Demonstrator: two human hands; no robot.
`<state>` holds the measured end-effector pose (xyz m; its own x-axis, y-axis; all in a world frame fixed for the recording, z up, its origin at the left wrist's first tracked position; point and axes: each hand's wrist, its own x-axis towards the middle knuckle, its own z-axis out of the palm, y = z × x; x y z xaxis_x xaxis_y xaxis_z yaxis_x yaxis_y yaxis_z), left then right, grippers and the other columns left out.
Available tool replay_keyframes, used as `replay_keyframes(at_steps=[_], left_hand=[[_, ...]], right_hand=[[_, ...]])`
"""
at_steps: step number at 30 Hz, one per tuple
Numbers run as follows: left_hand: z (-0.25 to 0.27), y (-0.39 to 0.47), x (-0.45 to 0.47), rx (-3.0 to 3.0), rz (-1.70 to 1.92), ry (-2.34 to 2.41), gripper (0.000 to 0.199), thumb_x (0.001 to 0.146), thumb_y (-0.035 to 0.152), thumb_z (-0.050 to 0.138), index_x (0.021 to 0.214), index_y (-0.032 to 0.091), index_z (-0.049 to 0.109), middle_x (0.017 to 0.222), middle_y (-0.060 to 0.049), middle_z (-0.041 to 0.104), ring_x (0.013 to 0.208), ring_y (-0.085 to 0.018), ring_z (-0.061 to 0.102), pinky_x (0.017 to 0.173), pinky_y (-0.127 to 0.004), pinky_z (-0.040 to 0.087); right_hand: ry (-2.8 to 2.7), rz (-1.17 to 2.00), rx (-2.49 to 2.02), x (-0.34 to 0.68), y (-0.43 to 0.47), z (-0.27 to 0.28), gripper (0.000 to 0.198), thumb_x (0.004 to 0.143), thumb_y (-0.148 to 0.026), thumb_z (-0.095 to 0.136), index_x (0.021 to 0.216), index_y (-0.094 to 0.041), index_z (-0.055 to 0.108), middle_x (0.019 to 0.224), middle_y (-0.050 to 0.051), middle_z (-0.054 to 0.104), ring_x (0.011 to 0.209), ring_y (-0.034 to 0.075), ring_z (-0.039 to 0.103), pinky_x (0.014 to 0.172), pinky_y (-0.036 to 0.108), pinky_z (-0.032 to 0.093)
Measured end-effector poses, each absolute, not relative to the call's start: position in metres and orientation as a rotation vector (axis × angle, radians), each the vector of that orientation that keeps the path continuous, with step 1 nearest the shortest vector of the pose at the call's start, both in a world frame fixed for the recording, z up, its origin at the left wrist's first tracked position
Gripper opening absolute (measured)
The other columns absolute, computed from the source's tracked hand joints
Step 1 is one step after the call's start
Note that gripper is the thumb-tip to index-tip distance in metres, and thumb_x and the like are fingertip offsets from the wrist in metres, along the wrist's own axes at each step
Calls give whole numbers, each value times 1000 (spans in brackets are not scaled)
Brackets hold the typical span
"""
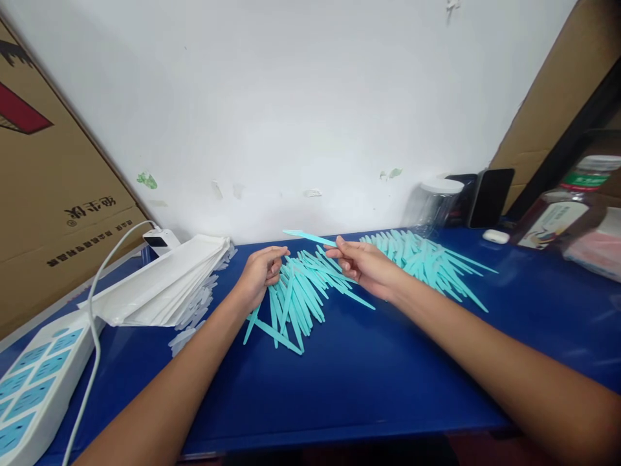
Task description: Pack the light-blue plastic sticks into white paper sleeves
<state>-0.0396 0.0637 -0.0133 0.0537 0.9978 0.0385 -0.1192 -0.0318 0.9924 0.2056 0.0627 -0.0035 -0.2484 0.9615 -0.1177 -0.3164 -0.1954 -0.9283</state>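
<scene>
A white power strip with light-blue socket panels (72,367) lies at the near left of a glossy blue tabletop (339,388), a thin white cable (95,362) curving past it. Two bare forearms reach in from the near side. Mid-table, slim, tapered turquoise strips (301,294) lie fanned in a loose heap. The left hand (262,272) is curled at that heap's left side, thumb and forefinger drawn together; from where I stand, I cannot tell whether anything is pinched there. The right hand (363,262) grips one end of a single flat turquoise strip (315,238) between thumb and fingers, its free end pointing left above the heap's far side. To the left, a stack of white, paper-like sheets (160,285) sits beside translucent pale pieces (196,304), with a small white device with a dark screen (167,238) behind it. Past the right hand spreads a second heap of turquoise strips (422,259). Farther right are a small white rounded case (495,236), a dark bottle with a green-banded neck (553,220), a clear white-lidded jar (434,210) and an upright black phone (492,197). Printed brown cardboard (58,175) leans at left; a scuffed white wall (291,116) closes the scene.
</scene>
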Motion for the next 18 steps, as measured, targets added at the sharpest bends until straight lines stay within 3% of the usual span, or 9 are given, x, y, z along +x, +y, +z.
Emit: replay_keyframes(at_steps=[3,6,13,18], left_hand=[[-14,62,-36,1242,1243,1156,23,77,33,78,87,14,70,54,10,30,44,-5,19,42,-20,15],[-15,60,-32,1298,1333,1175,25,85,41,71,83,16,68,52,10,27,43,-7,18,42,-22,15],[-13,34,-22,1687,1816,1372,54,110,57,29,79,23,57,58,3,37,53,-16,35,53,-30,29],[-18,13,-14,1895,1889,1335,41,111,51,33,93,24,59,60,3,34,52,-17,31,52,-33,25]], right_hand=[[-1067,1595,-934,205,61,-2,36,80,-47,88,83,-15,74,54,-4,54,52,8,37,45,23,27],[-1164,1535,-913,203,57,0,42,81,-56,84,78,-15,74,56,-1,58,51,9,40,46,25,27],[-1366,1001,-882,196,40,7,51,95,-65,66,70,-21,65,59,2,62,46,13,49,44,28,36],[-1431,675,-843,196,24,10,47,105,-55,57,70,-23,63,59,1,61,48,14,53,50,29,44]])
